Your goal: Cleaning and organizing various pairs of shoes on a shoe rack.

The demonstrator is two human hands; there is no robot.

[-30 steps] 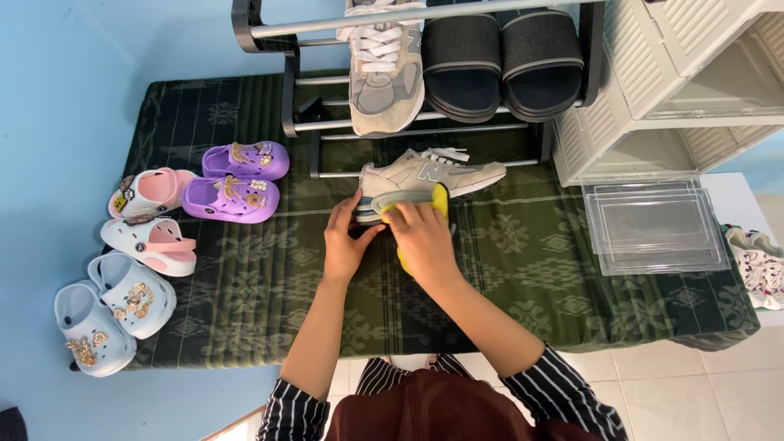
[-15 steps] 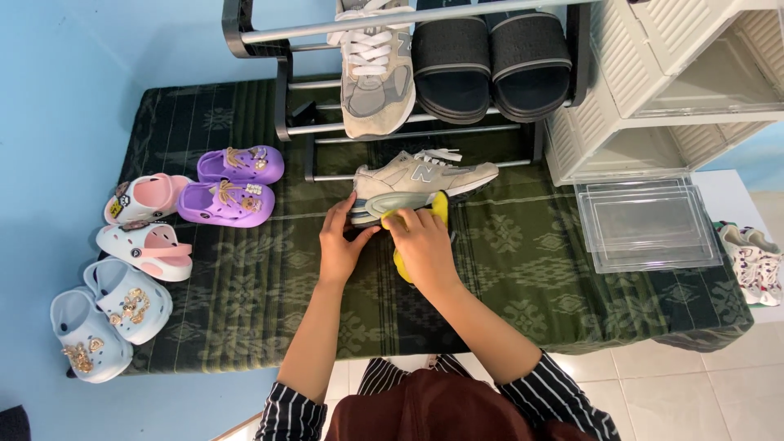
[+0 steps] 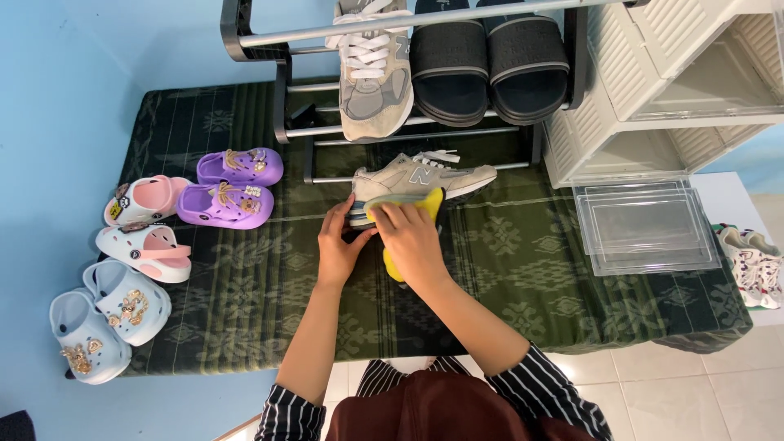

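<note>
Striped sleeves [image 3: 555,384] frame the near edge, and both forearms reach out over a dark green patterned mat [image 3: 523,278] laid on the floor. Right hand [image 3: 412,238] is closed on a yellow cloth [image 3: 392,265], its grip pressing the cloth against the side of a beige sneaker [image 3: 420,180] that lies tipped on the mat, sole toward the person. Left hand [image 3: 341,241] steadies the sneaker at its heel end, fingers and thumb clamped lightly on the heel.

To the left on the mat sit small clogs: two pale blue ones [image 3: 110,318] nearest, a white and pink one [image 3: 147,251] beyond them, then a pink one [image 3: 145,198] and a purple pair [image 3: 229,189] with charms. To the right lies a stack of clear plastic lids [image 3: 649,227], and at the far right edge a patterned white shoe [image 3: 755,265] on the tiles.

Just behind the sneaker stands a black and metal shoe rack [image 3: 294,106]; its lowest bar runs close to the sneaker's upper. On the rack rest the matching sneaker [image 3: 374,77] and a pair of black slides [image 3: 488,65]. A white slatted cabinet [image 3: 653,73] stands to the rack's right.

Compared with a second ago, the right hand and cloth have shifted toward the heel, and the whole view has drifted a little.
</note>
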